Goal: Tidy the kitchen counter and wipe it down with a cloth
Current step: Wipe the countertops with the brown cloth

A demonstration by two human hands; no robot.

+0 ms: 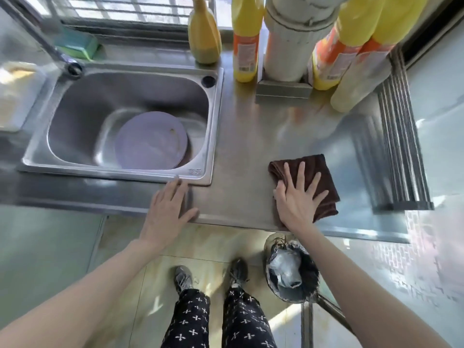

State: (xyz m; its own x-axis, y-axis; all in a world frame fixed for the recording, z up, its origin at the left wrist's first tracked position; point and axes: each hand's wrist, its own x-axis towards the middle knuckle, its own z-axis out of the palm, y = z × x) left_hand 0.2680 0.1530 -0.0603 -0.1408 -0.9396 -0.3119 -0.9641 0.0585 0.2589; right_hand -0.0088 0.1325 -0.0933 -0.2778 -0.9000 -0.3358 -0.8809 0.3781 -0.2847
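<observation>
From the head camera, the cloth is dark brown, folded into a rough square with its layers bunched along the left edge. It lies flat on the steel counter, near the front edge and to the right of the sink. The right hand presses down on it with fingers straight and spread, the palm covering the cloth's front left corner; nothing is gripped. The left hand rests flat on the counter's front lip, fingers straight and together, its fingertips touching the sink's front right corner rim, holding nothing.

A purple plate lies in the sink basin. Behind the cloth the counter is bare up to the back row: yellow bottles and a white pipe in its steel base. Just right of the cloth runs a dark ribbed mat, close to the cloth's right edge. A bin stands on the floor below the counter's front edge.
</observation>
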